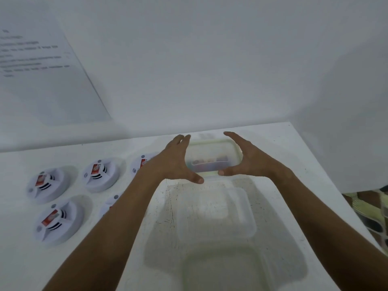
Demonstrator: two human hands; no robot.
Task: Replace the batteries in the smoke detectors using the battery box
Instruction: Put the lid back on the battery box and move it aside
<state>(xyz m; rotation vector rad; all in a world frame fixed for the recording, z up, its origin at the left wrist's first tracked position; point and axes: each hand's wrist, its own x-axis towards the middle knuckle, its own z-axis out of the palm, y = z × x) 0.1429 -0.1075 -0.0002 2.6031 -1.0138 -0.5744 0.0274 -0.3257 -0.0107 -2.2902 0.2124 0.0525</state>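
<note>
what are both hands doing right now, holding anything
Left hand: spread open at the left end of the lidded battery box; a firm grip cannot be told.
Right hand: spread open at the box's right end, same doubt.

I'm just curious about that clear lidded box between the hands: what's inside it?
Through the clear box a few small dark and coloured items show along the bottom, probably batteries, but they are too blurred to count. The left hand and right hand cover its ends.
</note>
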